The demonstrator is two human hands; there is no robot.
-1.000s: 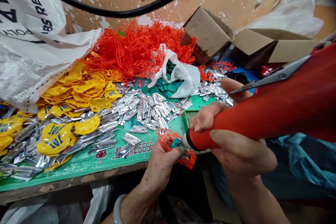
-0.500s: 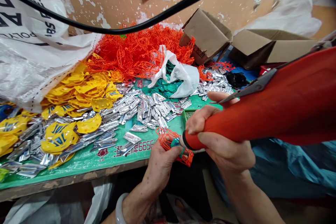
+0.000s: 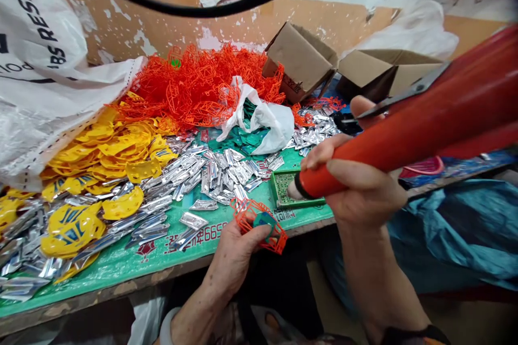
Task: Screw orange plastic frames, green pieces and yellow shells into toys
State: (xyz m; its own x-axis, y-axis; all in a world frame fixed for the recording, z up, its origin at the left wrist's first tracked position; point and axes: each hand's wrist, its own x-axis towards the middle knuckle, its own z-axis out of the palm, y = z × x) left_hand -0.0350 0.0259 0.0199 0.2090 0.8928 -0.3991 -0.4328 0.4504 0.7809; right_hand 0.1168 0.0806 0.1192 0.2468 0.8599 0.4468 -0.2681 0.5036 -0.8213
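Left hand [image 3: 238,248]: closed around an orange lattice part [image 3: 259,223] with a teal piece [image 3: 264,220] seated in it, held just over the near edge of the counter [image 3: 121,259].

Right hand [image 3: 356,188]: wrapped around the barrel of a red powered tool [image 3: 408,129]; the tool's dark tip is held above and just right of the lattice part, apart from it, over a small green tray [image 3: 291,186].

Small green tray: set on the counter, just beyond the lattice part.

Silver foil-like pieces [image 3: 218,170]: scattered left of the green tray, across the middle of the counter.

Yellow moulded parts [image 3: 105,151]: heaped well left of the tray, mixed with silver pieces.

Orange lattice heap [image 3: 198,86]: piled behind the silver pieces, against the wall.

White plastic bag [image 3: 263,118]: laid behind the tray, with teal parts [image 3: 243,140] spilling from it.

Two cardboard boxes [image 3: 303,59]: placed behind and right of the tray.

Large white sack [image 3: 44,75]: printed with black letters, draped at the far left over the yellow parts.

Black cable [image 3: 210,9]: slung across the top of the view.

Blue cloth [image 3: 457,237]: seen right of the right hand, below the counter edge.
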